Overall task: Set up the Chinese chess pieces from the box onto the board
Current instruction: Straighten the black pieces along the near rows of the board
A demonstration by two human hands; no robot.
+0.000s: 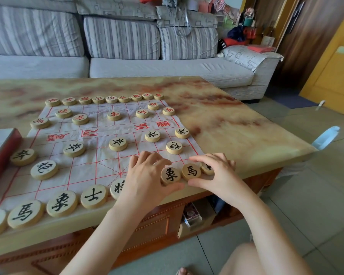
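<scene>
Round pale wooden chess pieces with black characters (pixel 62 203) lined along the near edge of the white cloth board with red grid lines (pixel 83 171), leftward of both hands. Left hand (pixel 145 179) laid flat over the middle of that row, fingers spread and resting, clamped on nothing visible; whether a disc sits under the palm cannot be told. Right hand (pixel 216 175) curved round the row's right end, thumb and forefinger apart, bracketing the black 馬 disc (pixel 191 171), with the black 象 disc (pixel 170 175) between the two hands and a half-hidden disc (pixel 207 168) under the right fingers.

Judged to be the closing step: nudging the last back-row discs onto their points. Next move probably calls for small sideways slides, keeping even spacing without dragging the loose cloth.

Readable, left of the fingers: 馬, 象, 士. Beyond the fingertips: five 卒 and two cannon discs. Farther still: red river lettering, upside down, then red-lettered wooden discs (pixel 114 115), too small to read surely. Red box edge (pixel 2 155) far left.
</scene>
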